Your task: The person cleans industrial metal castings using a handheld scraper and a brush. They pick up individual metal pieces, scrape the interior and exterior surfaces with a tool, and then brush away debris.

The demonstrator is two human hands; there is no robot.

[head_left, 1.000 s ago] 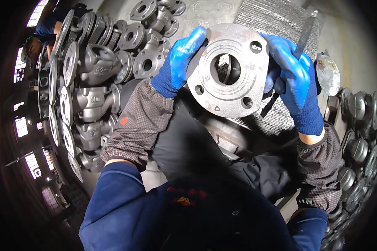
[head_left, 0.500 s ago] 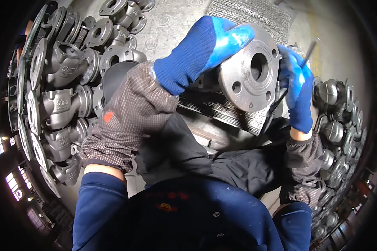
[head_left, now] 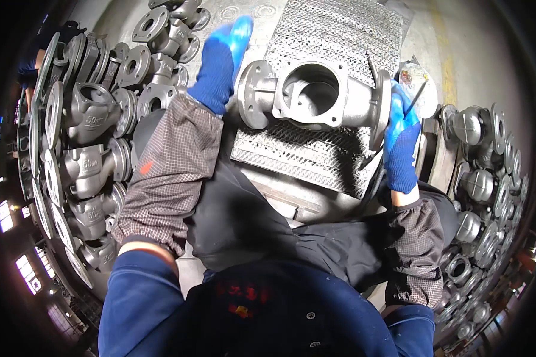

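Note:
A grey cast valve body (head_left: 356,98) lies over a ridged metal mat (head_left: 292,152), its round end flanges pointing left and right. Its wide bolted opening faces up at me. My left hand (head_left: 220,68), in a blue glove, is beside the left flange (head_left: 256,94) with fingers stretched out; whether it touches the metal I cannot tell. Against the outer side of the right flange (head_left: 380,110) is my gloved right hand (head_left: 402,134), its fingers closed round a thin dark rod (head_left: 420,94). The rod's lower part is hidden in the glove.
Rows of similar valve bodies (head_left: 89,163) are stacked along my left, with more at the upper left. Several castings with rounded ends (head_left: 477,185) line the right side. A whitish bag-like thing (head_left: 420,83) sits behind my right hand. A dark cable (head_left: 370,178) runs below that hand.
The valve body has turned from showing an end flange to lying sideways with its wide opening up. My left hand has come off the flange and moved left; the right has shifted slightly down and left.

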